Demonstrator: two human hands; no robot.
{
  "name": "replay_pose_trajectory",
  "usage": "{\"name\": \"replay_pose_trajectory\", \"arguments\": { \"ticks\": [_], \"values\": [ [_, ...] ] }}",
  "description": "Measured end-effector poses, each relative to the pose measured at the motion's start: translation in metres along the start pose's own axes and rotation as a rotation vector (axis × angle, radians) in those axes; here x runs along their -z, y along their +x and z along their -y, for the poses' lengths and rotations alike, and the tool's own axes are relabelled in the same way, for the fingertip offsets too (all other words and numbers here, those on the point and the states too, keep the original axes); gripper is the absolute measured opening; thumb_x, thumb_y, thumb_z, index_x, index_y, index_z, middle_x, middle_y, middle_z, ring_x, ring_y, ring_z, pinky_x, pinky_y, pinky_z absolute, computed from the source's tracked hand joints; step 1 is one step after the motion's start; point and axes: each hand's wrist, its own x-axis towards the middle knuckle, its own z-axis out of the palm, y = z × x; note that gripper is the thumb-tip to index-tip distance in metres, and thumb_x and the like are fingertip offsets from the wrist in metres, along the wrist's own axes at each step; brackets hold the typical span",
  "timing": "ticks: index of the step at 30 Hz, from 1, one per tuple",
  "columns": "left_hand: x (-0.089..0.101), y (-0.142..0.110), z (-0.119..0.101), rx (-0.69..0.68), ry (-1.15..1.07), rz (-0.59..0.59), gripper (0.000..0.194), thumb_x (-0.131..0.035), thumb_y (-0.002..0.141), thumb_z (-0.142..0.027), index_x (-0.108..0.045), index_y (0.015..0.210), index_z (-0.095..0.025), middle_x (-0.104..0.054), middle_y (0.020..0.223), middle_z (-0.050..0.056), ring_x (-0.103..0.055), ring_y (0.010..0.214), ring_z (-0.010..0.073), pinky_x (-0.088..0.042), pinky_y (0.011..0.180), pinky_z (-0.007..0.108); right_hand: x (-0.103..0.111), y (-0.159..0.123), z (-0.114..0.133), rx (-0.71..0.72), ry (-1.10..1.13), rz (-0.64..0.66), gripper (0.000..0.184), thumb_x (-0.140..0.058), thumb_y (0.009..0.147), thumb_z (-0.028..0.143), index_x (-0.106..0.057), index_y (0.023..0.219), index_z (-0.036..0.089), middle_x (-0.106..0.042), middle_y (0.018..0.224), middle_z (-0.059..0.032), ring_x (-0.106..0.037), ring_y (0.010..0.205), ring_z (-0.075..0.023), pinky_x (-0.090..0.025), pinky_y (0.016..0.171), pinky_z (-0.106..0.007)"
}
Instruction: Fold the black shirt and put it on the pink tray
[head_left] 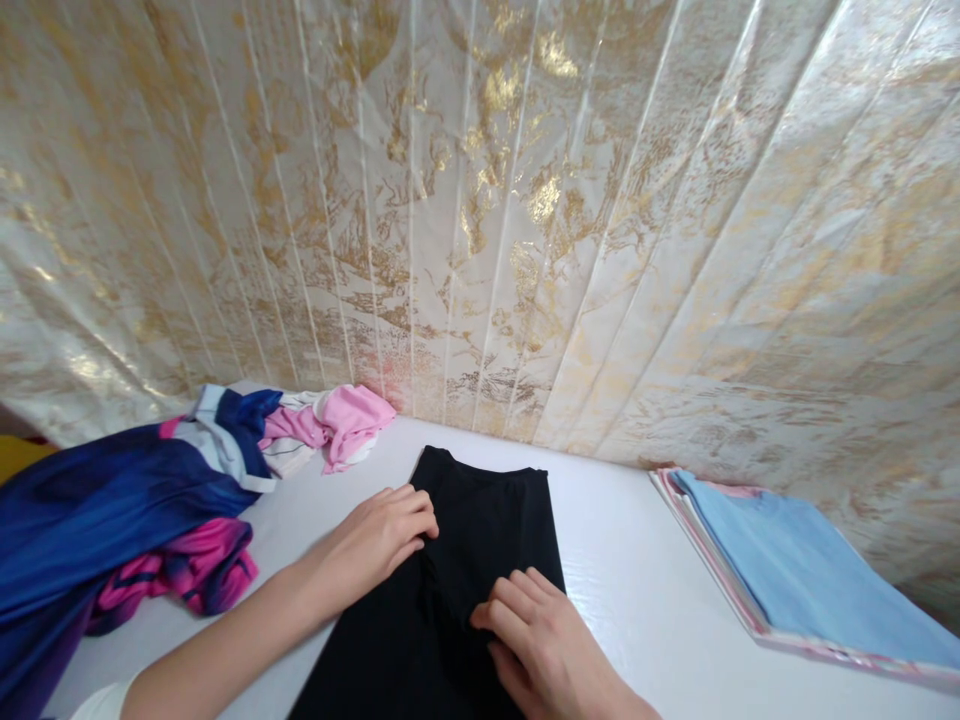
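Note:
A pair of black pants (pixel 491 520) lies spread on the white surface in front of me, waistband at the far end and legs running toward me. My left hand (pixel 390 530) is at the left edge of the pants, below the waistband, its fingers curled together on the cloth. Lower down, near where the legs part, my right hand (pixel 532 630) has its fingers bent and closed on the fabric. The fingertips of both hands are partly hidden. The lower ends of the legs run out of view.
Left lies a loose heap with a blue garment (pixel 135 490), a pink-and-navy piece (pixel 202 565) and a light pink cloth (pixel 356 415). A stack of folded clothes with a light blue one (pixel 810 560) on top sits right. Behind the white surface (pixel 622 600) hangs a gold-patterned sheet (pixel 480 220).

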Motion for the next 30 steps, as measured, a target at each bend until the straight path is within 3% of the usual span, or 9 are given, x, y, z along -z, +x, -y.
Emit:
{"name": "replay_pose_trajectory", "arguments": {
  "ticks": [6,9,14,18,20,22,26,28,30],
  "values": [
    [-0.004,0.003,0.001,0.001,0.063,-0.058,0.017,-0.045,0.093,-0.01,-0.057,0.085,-0.02,-0.057,0.087,0.001,-0.051,0.082,0.0173,-0.036,0.073,0.03,0.004,-0.001,0.003,-0.013,-0.012,-0.017,0.02,-0.045,0.084,0.01,-0.055,0.097,0.023,-0.062,0.083,-0.002,-0.053,0.075,-0.0185,-0.036,0.069,-0.031],
    [0.001,0.005,0.001,0.018,0.101,-0.081,0.017,-0.044,0.093,-0.009,-0.056,0.086,-0.019,-0.057,0.088,0.001,-0.051,0.082,0.0181,-0.036,0.073,0.031,0.003,-0.001,0.002,-0.007,-0.009,-0.025,0.021,-0.044,0.083,0.008,-0.054,0.095,0.021,-0.062,0.083,-0.0024,-0.053,0.074,-0.0181,-0.036,0.069,-0.031],
    [0.005,0.003,-0.005,0.024,0.142,-0.022,0.021,-0.048,0.086,-0.001,-0.057,0.084,-0.019,-0.058,0.088,0.002,-0.052,0.085,0.0206,-0.037,0.073,0.033,-0.001,0.001,0.002,0.048,-0.028,0.051,0.019,-0.052,0.076,0.01,-0.055,0.09,0.022,-0.063,0.084,-0.0011,-0.053,0.076,-0.0184,-0.035,0.066,-0.032],
    [0.003,0.001,-0.025,0.024,0.023,-0.118,0.031,-0.04,0.088,0.001,-0.06,0.102,-0.019,-0.061,0.108,0.005,-0.055,0.099,0.0207,-0.041,0.086,0.035,0.004,0.0,0.002,0.049,-0.013,0.053,0.014,-0.052,0.079,0.012,-0.056,0.087,0.022,-0.063,0.08,-0.0008,-0.054,0.073,-0.0177,-0.037,0.065,-0.032],
    [-0.001,0.0,-0.038,-0.01,-0.062,-0.124,0.034,-0.04,0.092,-0.005,-0.057,0.118,-0.021,-0.059,0.124,0.005,-0.053,0.114,0.0198,-0.039,0.098,0.036,0.009,0.001,-0.001,-0.005,0.027,-0.01,0.015,-0.047,0.085,0.012,-0.056,0.09,0.023,-0.062,0.081,-0.0015,-0.055,0.074,-0.0173,-0.04,0.066,-0.032],
    [-0.009,-0.002,-0.05,-0.035,-0.112,-0.06,0.036,-0.045,0.096,-0.017,-0.051,0.13,-0.022,-0.053,0.137,0.005,-0.047,0.126,0.021,-0.034,0.107,0.039,0.014,0.004,-0.008,-0.111,0.089,-0.129,0.021,-0.039,0.09,0.011,-0.056,0.097,0.023,-0.062,0.086,-0.0028,-0.057,0.078,-0.0174,-0.044,0.069,-0.032],
    [-0.027,-0.008,-0.062,0.026,-0.099,0.142,0.056,-0.053,0.093,-0.038,-0.037,0.144,-0.02,-0.032,0.151,0.01,-0.028,0.139,0.0287,-0.027,0.112,0.049,0.006,0.017,-0.027,-0.288,0.112,-0.336,0.031,-0.035,0.092,0.012,-0.051,0.118,0.019,-0.062,0.111,-0.0102,-0.06,0.102,-0.02,-0.051,0.085,-0.035],
    [-0.033,-0.01,-0.065,0.06,-0.074,0.202,0.064,-0.054,0.092,-0.042,-0.03,0.147,-0.019,-0.023,0.154,0.012,-0.019,0.142,0.0308,-0.024,0.113,0.052,-0.006,0.023,-0.035,-0.324,0.034,-0.318,0.038,-0.039,0.091,0.015,-0.047,0.128,0.014,-0.056,0.128,-0.0153,-0.053,0.12,-0.024,-0.048,0.096,-0.041],
    [-0.036,-0.012,-0.068,0.08,-0.044,0.226,0.069,-0.055,0.091,-0.044,-0.028,0.148,-0.019,-0.02,0.154,0.012,-0.015,0.142,0.032,-0.023,0.113,0.053,-0.019,0.028,-0.039,-0.359,-0.055,-0.218,0.044,-0.043,0.092,0.023,-0.045,0.135,0.013,-0.048,0.141,-0.0165,-0.042,0.132,-0.0282,-0.042,0.103,-0.048]
  ]
}}
